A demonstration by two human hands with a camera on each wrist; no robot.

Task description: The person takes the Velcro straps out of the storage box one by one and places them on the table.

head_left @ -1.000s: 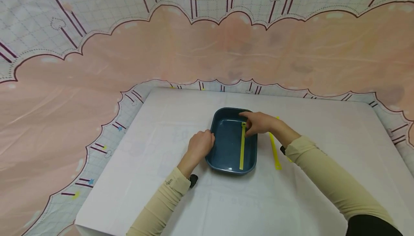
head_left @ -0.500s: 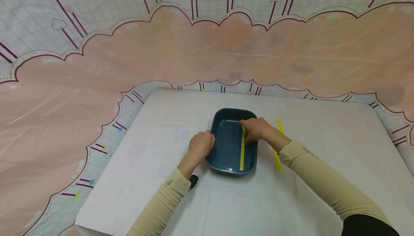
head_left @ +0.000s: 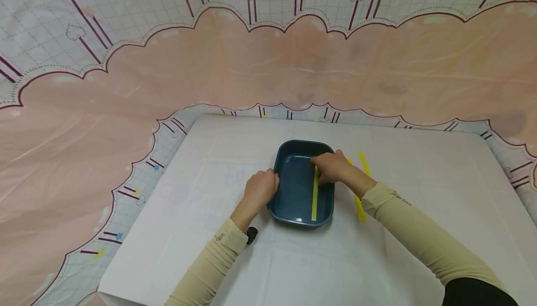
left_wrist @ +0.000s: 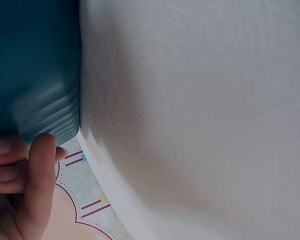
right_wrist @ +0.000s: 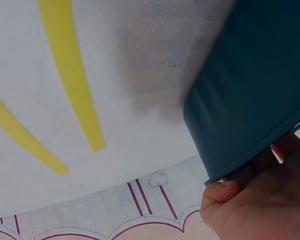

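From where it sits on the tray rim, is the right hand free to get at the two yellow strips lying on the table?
Probably yes. The right hand rests on the blue tray's right rim, and both loose yellow strips lie on the table just beside it, with nothing between.

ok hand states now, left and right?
Left hand: grips the left wall of the tray.
Right hand: grips the tray's right rim, by the yellow strip inside.

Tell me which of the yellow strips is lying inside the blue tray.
The strip in the tray, running lengthwise along the blue tray floor under the right hand. The other two strips lie on the white table to its right.
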